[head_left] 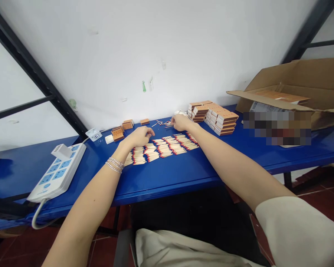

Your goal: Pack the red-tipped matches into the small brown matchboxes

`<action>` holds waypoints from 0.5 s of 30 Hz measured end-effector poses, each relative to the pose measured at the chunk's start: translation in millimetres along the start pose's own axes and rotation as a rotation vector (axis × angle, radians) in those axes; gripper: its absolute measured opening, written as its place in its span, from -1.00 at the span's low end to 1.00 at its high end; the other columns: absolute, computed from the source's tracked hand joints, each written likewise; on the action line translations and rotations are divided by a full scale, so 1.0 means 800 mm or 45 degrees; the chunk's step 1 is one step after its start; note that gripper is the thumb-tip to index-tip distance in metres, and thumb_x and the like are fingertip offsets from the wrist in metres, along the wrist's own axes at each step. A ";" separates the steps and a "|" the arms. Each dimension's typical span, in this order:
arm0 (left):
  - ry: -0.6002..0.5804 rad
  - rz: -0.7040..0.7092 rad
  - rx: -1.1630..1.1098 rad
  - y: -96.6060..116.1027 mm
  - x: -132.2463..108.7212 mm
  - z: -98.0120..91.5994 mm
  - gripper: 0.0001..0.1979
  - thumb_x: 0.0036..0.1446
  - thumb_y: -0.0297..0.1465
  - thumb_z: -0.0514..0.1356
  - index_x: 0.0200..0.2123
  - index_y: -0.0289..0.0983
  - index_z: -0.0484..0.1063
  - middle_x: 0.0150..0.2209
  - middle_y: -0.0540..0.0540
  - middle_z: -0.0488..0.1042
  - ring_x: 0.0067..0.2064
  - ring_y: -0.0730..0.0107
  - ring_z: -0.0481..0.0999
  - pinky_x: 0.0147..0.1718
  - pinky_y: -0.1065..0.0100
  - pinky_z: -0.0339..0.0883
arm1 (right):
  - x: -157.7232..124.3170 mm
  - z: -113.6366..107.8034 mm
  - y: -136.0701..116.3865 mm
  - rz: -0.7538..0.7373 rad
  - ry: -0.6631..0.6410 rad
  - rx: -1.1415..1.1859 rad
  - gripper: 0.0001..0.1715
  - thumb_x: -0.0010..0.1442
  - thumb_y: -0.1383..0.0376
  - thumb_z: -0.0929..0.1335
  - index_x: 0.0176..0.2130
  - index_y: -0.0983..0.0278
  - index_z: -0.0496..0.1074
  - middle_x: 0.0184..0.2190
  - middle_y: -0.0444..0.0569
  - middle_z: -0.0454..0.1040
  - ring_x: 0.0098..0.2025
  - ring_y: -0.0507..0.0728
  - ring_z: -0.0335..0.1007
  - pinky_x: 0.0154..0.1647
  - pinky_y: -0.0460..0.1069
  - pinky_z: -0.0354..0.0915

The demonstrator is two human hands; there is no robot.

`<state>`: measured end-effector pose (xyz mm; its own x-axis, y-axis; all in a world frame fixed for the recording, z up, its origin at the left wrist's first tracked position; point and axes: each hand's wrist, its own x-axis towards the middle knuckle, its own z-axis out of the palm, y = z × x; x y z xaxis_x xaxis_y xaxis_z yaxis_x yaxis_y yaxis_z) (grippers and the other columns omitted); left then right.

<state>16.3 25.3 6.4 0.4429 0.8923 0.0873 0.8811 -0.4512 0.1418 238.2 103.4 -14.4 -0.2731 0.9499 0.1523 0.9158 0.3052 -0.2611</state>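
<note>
Left hand rested half curled over the far edge of the rows of wooden matches, its fingers bent downward, though whether they pinched anything could not be told. Silver chain bracelets circled that wrist. Right hand sat farther along with its fingers drawn together just beside a small scatter of loose matches, and it too hid whether it held a stick. The matches were thin pale sticks with dark red heads, lying flat in tight, overlapping slanted rows, their long axes running roughly along the worktop. That worktop was glossy blue painted metal, set against a scuffed white wall and carried on black steel framing. Stacked orange-brown matchboxes stood to the right of the right hand, and a few small boxes lay to the left. A white power strip lay at the left, its cable looping over the edge. An open cardboard carton sat at the far right, above a blurred patch. Dark red floor tiles showed below.
</note>
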 end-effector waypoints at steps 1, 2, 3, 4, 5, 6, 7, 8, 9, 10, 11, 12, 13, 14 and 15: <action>0.040 -0.013 -0.018 0.001 0.000 0.000 -0.68 0.13 -0.49 0.05 -0.11 -0.32 0.54 -0.10 -0.20 0.57 -0.11 0.21 0.51 -0.07 0.25 0.32 | 0.000 -0.002 -0.002 -0.015 0.018 0.060 -0.73 0.14 0.42 0.35 -0.15 0.31 0.58 -0.12 0.11 0.60 -0.07 0.19 0.48 -0.04 -0.02 0.29; 0.087 -0.024 -0.037 0.002 -0.001 0.000 -0.69 0.13 -0.48 0.07 -0.11 -0.32 0.53 -0.13 -0.20 0.57 -0.15 0.22 0.52 -0.09 0.24 0.33 | -0.001 -0.004 -0.004 -0.041 0.041 0.141 -0.75 0.16 0.41 0.34 -0.17 0.33 0.57 -0.17 0.09 0.61 -0.12 0.15 0.48 -0.08 -0.05 0.29; 0.142 -0.033 -0.056 0.003 -0.001 0.000 -0.71 0.13 -0.47 0.09 -0.11 -0.32 0.52 -0.16 -0.19 0.58 -0.19 0.23 0.52 -0.12 0.24 0.34 | -0.002 -0.006 -0.007 -0.078 0.059 0.243 -0.78 0.17 0.41 0.34 -0.20 0.35 0.57 -0.21 0.07 0.61 -0.18 0.12 0.47 -0.13 -0.07 0.29; 0.202 -0.039 -0.079 0.004 -0.001 0.000 -0.73 0.14 -0.44 0.11 -0.11 -0.32 0.51 -0.19 -0.17 0.58 -0.23 0.25 0.52 -0.15 0.24 0.35 | -0.003 -0.007 -0.010 -0.123 0.062 0.366 -0.80 0.18 0.41 0.34 -0.23 0.36 0.56 -0.26 0.04 0.60 -0.25 0.08 0.45 -0.17 -0.09 0.28; 0.266 -0.040 -0.109 0.005 -0.002 0.001 -0.74 0.15 -0.42 0.13 -0.11 -0.31 0.50 -0.21 -0.16 0.59 -0.26 0.26 0.52 -0.17 0.24 0.35 | -0.004 -0.007 -0.014 -0.170 0.048 0.506 -0.83 0.19 0.41 0.33 -0.27 0.37 0.55 -0.32 0.01 0.59 -0.32 0.05 0.42 -0.22 -0.10 0.28; 0.327 -0.041 -0.142 0.006 -0.001 0.002 -0.75 0.15 -0.39 0.15 -0.11 -0.31 0.49 -0.23 -0.15 0.59 -0.30 0.28 0.51 -0.20 0.25 0.36 | -0.006 -0.006 -0.019 -0.217 0.010 0.655 -0.85 0.19 0.41 0.33 -0.32 0.37 0.53 -0.39 -0.03 0.56 -0.38 0.02 0.37 -0.28 -0.11 0.27; 0.378 -0.042 -0.178 0.007 -0.001 0.003 -0.75 0.16 -0.36 0.16 -0.11 -0.31 0.48 -0.24 -0.14 0.59 -0.33 0.30 0.51 -0.22 0.26 0.35 | -0.007 -0.005 -0.023 -0.262 -0.053 0.801 -0.86 0.20 0.42 0.33 -0.36 0.36 0.50 -0.45 -0.07 0.52 -0.43 -0.01 0.33 -0.34 -0.12 0.24; 0.417 -0.041 -0.216 0.008 -0.001 0.004 -0.74 0.16 -0.33 0.17 -0.10 -0.31 0.47 -0.24 -0.14 0.59 -0.36 0.32 0.51 -0.25 0.27 0.35 | -0.009 -0.003 -0.028 -0.304 -0.130 0.933 -0.85 0.20 0.42 0.33 -0.40 0.35 0.47 -0.50 -0.10 0.47 -0.47 -0.03 0.29 -0.40 -0.13 0.22; 0.441 -0.036 -0.251 0.009 -0.001 0.005 -0.73 0.16 -0.31 0.18 -0.10 -0.31 0.46 -0.23 -0.14 0.59 -0.37 0.33 0.51 -0.27 0.27 0.35 | -0.011 -0.001 -0.032 -0.342 -0.209 1.046 -0.84 0.20 0.43 0.33 -0.43 0.34 0.45 -0.53 -0.13 0.42 -0.50 -0.05 0.27 -0.46 -0.14 0.18; 0.457 -0.033 -0.279 0.010 0.000 0.005 -0.73 0.16 -0.30 0.18 -0.12 -0.31 0.46 -0.23 -0.14 0.59 -0.38 0.33 0.51 -0.29 0.28 0.34 | -0.012 0.001 -0.035 -0.375 -0.282 1.136 -0.83 0.19 0.43 0.33 -0.44 0.34 0.43 -0.55 -0.15 0.38 -0.51 -0.05 0.25 -0.50 -0.15 0.15; 0.468 -0.030 -0.296 0.011 0.000 0.005 -0.75 0.16 -0.30 0.18 -0.14 -0.31 0.47 -0.23 -0.14 0.60 -0.38 0.33 0.51 -0.30 0.29 0.33 | -0.014 0.002 -0.038 -0.402 -0.344 1.207 -0.83 0.19 0.44 0.34 -0.45 0.34 0.42 -0.55 -0.15 0.37 -0.52 -0.06 0.25 -0.54 -0.16 0.13; 0.479 -0.031 -0.304 0.012 0.000 0.005 -0.77 0.17 -0.30 0.17 -0.18 -0.31 0.47 -0.25 -0.13 0.60 -0.38 0.33 0.51 -0.31 0.30 0.32 | -0.016 0.003 -0.040 -0.418 -0.385 1.264 -0.83 0.18 0.44 0.34 -0.46 0.34 0.41 -0.54 -0.15 0.36 -0.52 -0.06 0.26 -0.56 -0.16 0.11; 0.490 -0.037 -0.306 0.013 0.000 0.004 -0.79 0.18 -0.30 0.16 -0.22 -0.30 0.48 -0.28 -0.13 0.60 -0.38 0.32 0.51 -0.32 0.30 0.31 | -0.017 0.004 -0.042 -0.420 -0.405 1.312 -0.83 0.17 0.45 0.35 -0.46 0.34 0.41 -0.53 -0.15 0.36 -0.52 -0.06 0.26 -0.58 -0.16 0.10; 0.498 -0.049 -0.302 0.014 -0.001 0.003 -0.79 0.18 -0.29 0.15 -0.25 -0.30 0.48 -0.32 -0.12 0.59 -0.39 0.32 0.51 -0.33 0.31 0.30 | -0.018 0.003 -0.044 -0.414 -0.412 1.351 -0.83 0.17 0.46 0.35 -0.47 0.34 0.40 -0.52 -0.15 0.36 -0.53 -0.07 0.27 -0.59 -0.16 0.10; 0.501 -0.065 -0.300 0.016 -0.001 0.002 -0.79 0.19 -0.29 0.14 -0.28 -0.30 0.48 -0.36 -0.11 0.58 -0.39 0.31 0.51 -0.34 0.31 0.29 | -0.020 0.003 -0.046 -0.402 -0.407 1.380 -0.82 0.17 0.47 0.34 -0.47 0.35 0.40 -0.52 -0.14 0.36 -0.53 -0.07 0.28 -0.60 -0.16 0.10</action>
<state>27.3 18.9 6.3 0.2630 0.8609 0.4356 0.8184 -0.4381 0.3718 208.3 77.1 -9.2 -0.6460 0.7486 0.1493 0.1065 0.2821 -0.9535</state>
